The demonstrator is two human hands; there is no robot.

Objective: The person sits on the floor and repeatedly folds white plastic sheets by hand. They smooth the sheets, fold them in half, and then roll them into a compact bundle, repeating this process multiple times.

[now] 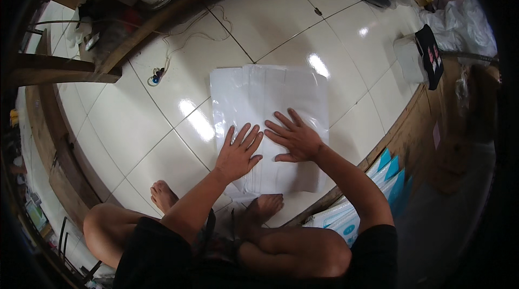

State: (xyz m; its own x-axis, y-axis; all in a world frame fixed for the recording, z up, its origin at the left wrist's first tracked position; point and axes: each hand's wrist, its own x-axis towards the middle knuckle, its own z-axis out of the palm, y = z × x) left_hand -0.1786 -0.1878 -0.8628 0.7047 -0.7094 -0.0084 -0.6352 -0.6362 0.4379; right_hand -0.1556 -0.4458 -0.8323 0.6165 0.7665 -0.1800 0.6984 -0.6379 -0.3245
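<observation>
Pressing flat with both palms, I see my left hand (pixel 238 154) and right hand (pixel 294 139) spread open, grasping nothing, on a stack of white plastic bags (pixel 270 100) at frame centre. The stack lies on the glossy tiled floor (pixel 124 127), with blue-and-white packets (pixel 373 192) at lower right.

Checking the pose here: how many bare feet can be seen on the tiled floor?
2. One foot lies left of the left forearm, beside the knee. The other foot lies at the near edge of the white sheets, under the hands.
</observation>
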